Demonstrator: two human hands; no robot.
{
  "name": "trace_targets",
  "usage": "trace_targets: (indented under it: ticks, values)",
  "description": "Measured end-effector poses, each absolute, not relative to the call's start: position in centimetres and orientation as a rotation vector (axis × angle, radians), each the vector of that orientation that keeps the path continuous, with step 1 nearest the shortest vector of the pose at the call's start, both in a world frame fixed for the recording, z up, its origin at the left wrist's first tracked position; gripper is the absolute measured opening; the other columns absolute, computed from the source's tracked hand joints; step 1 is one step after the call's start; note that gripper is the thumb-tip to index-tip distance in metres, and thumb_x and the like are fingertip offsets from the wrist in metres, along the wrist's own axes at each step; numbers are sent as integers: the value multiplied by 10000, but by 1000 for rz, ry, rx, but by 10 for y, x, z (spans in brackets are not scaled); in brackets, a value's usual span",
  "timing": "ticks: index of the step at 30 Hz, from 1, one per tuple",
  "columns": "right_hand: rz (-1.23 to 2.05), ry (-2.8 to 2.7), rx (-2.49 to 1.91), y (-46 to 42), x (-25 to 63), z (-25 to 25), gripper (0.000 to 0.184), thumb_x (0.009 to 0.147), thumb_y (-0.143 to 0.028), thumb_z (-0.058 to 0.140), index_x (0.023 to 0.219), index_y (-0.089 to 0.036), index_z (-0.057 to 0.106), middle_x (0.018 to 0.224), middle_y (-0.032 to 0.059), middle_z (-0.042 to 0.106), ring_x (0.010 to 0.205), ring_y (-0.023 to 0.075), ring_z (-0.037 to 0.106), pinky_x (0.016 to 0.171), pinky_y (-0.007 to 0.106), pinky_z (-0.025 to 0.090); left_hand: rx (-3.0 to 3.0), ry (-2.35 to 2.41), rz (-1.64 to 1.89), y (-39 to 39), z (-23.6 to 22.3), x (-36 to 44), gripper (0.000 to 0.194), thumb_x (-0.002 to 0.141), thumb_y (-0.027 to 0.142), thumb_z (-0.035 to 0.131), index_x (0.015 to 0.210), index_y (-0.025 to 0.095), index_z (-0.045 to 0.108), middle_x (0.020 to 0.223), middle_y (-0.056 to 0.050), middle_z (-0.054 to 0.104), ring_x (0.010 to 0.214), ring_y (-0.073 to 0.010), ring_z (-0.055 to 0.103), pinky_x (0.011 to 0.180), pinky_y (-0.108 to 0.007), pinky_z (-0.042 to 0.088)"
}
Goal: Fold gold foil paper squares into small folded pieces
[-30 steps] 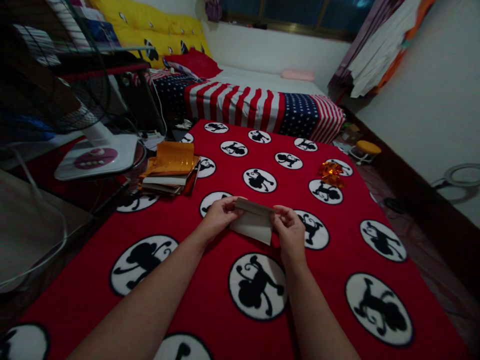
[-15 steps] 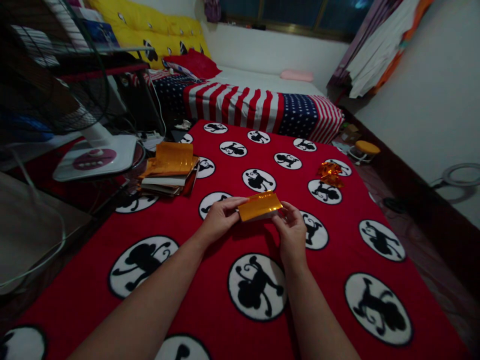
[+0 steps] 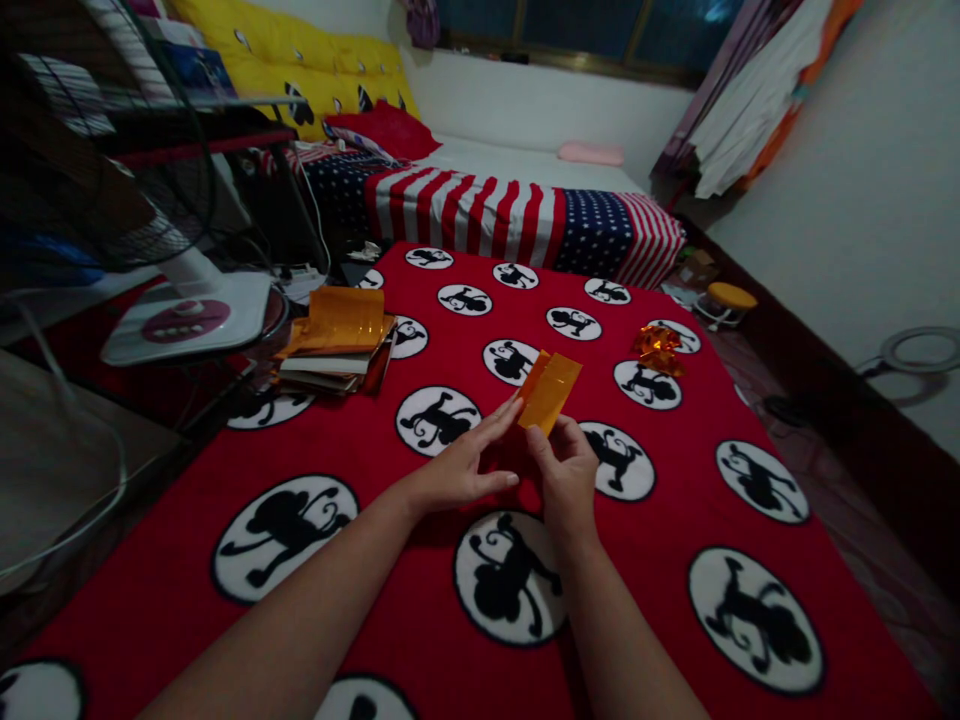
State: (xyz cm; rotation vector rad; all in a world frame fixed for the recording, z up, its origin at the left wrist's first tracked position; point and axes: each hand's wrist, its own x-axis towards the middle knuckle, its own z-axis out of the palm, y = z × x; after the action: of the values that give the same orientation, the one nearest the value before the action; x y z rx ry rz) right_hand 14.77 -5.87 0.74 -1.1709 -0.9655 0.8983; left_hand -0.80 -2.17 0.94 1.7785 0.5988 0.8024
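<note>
A folded sheet of shiny gold paper (image 3: 553, 390) is held above the red cloth (image 3: 420, 620) with its long side slanting up to the right. My right hand (image 3: 568, 470) pinches its lower end, thumb on top and fingers underneath. Beside the paper's left edge is my left hand (image 3: 469, 465), its fingers stretched out and thumb apart. Those fingertips reach the edge, though whether they press on it I cannot tell. To the left lies a stack of gold and white paper sheets (image 3: 334, 345). Crumpled or folded orange-gold foil pieces (image 3: 660, 350) rest at the far right of the cloth.
A white fan base (image 3: 187, 318) stands left of the paper stack. Behind the cloth is a bed with a striped, starred cover (image 3: 480, 215). A yellow-topped stool (image 3: 731, 297) sits by the right wall, near a ring-shaped object (image 3: 922, 345).
The gold paper has turned from lying crosswise to slanting away from me. My left hand has released its end and opened out, while my right hand keeps its pinch.
</note>
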Motion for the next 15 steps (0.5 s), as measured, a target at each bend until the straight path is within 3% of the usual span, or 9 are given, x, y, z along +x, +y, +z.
trace_targets:
  ticks: [2,5,7,10,12,15]
  values:
    - [785,-1022,-1208,-59,149,8,183,824,-356,650,939,-215,630,931,27,670,845,178,622,777,304,494,1814,573,771,-22,11,-6,807,764,285,723,1475,272,340,1580,-84,238,1466,-271,180,1197,-439,166]
    - [520,-1181,-1302,-61,156,12,72,860,-278,600,886,-217,628,855,21,634,797,171,595,736,294,469,1654,625,803,-20,10,-5,584,790,366,698,1342,245,550,1558,-108,293,1377,-312,380,1107,-429,361]
    - [341,-1330,-1338,-62,162,16,63,866,-217,576,881,-225,637,827,20,613,772,173,578,721,302,454,1434,703,860,-18,9,-5,511,807,435,668,1251,185,621,1477,-160,425,1231,-314,546,973,-402,485]
    - [135,-1544,-1336,-63,169,20,167,851,-143,554,911,-245,673,842,29,608,801,190,576,737,327,447,1123,739,901,-16,8,-7,607,814,587,585,1186,109,630,1243,-204,627,1033,-296,663,812,-367,556]
    - [44,-1642,-1327,-63,170,19,224,832,-105,549,919,-252,695,861,33,609,833,201,576,751,340,448,1001,720,892,-16,10,-9,670,802,660,539,1142,91,635,1128,-202,681,941,-285,695,736,-346,573]
    - [-7,-1708,-1315,-62,170,16,273,802,-59,545,918,-245,708,876,35,603,849,202,567,760,349,454,926,736,866,-16,13,-10,635,770,641,598,1087,93,643,1009,-175,716,854,-266,714,664,-319,584]
